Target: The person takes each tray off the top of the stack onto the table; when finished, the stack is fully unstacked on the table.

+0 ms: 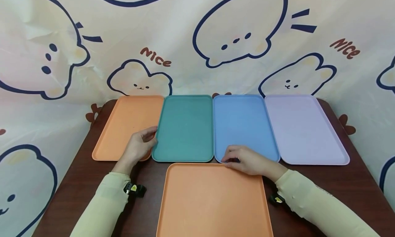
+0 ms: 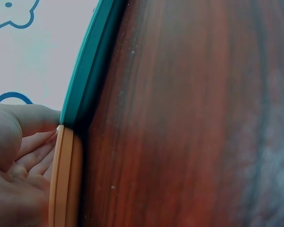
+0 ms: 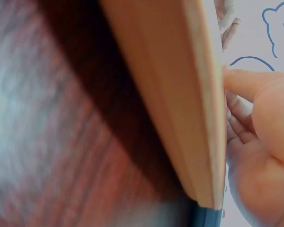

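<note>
My left hand (image 1: 140,144) lies over the near right part of an orange tray (image 1: 135,111), its fingertips at the left edge of the green tray (image 1: 186,127). In the left wrist view the thumb (image 2: 38,118) meets the green rim, close to where the orange tray's side begins. My right hand (image 1: 242,158) is at the near edge of the blue tray (image 1: 243,122). Its fingers are slightly bent over that tray, and its thumb is at the far rim of a larger orange tray (image 1: 213,199) in front. Neither hand is wrapped round a tray.
A lilac tray (image 1: 305,127) ends the back row on the right. All trays lie on a dark brown wooden table (image 1: 142,202). Behind it hangs a pale cloth (image 1: 185,51) with cartoon bears. Each wrist wears a black strap with a small camera (image 1: 135,189).
</note>
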Demonstrator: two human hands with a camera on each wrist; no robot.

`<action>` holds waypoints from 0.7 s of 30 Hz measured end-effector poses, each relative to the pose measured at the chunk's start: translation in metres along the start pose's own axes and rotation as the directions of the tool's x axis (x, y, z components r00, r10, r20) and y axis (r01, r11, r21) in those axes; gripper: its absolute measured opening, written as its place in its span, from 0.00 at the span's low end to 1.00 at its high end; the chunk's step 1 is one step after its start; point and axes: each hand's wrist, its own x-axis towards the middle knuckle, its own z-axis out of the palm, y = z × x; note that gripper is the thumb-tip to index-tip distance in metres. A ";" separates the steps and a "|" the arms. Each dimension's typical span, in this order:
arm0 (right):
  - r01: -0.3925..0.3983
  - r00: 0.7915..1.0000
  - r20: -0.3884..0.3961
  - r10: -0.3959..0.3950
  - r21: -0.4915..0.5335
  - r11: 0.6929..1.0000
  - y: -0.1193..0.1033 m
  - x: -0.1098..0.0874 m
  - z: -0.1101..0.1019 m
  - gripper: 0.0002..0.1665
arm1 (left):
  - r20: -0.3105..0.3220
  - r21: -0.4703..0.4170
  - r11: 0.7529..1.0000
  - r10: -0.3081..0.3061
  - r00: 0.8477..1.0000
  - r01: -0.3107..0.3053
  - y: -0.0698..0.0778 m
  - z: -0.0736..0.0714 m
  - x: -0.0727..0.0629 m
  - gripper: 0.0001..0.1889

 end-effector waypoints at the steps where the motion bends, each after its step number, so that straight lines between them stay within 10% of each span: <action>1: -0.003 1.000 -0.001 0.003 -0.009 1.000 -0.001 0.000 0.000 0.08 | 0.005 -0.002 1.000 -0.001 1.000 0.001 0.000 0.000 0.000 0.29; 21: -0.083 0.995 -0.054 0.082 -0.026 0.996 -0.003 -0.003 0.001 0.08 | 0.021 0.002 1.000 0.006 1.000 -0.006 -0.001 -0.002 -0.001 0.28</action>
